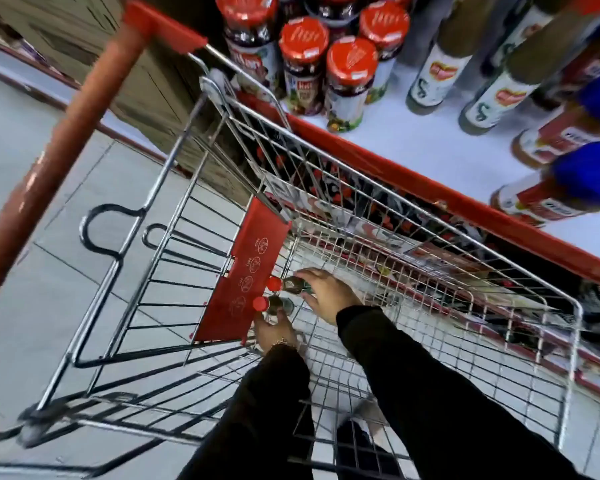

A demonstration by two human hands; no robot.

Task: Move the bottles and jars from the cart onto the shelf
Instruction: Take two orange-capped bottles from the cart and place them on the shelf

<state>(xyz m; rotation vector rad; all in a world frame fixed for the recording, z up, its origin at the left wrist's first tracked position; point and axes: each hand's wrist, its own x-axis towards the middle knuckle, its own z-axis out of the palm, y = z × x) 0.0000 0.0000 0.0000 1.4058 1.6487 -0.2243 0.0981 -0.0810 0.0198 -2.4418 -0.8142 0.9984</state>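
Inside the cart (326, 161), each hand grasps a red-capped bottle: left (274, 332) the nearer (274, 304), right (329, 292) the farther (290, 284).

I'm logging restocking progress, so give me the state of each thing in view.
Silver wire cart: almost empty, parked beside the shelf.
Upper red-capped dark glass bottle: lying in the cart, in the right hand's grip.
Lower red-capped dark glass bottle: lying in the cart, in the left hand's grip.
White shelf with red edge: partly stocked.
Red-lidded jars: upright on the shelf.
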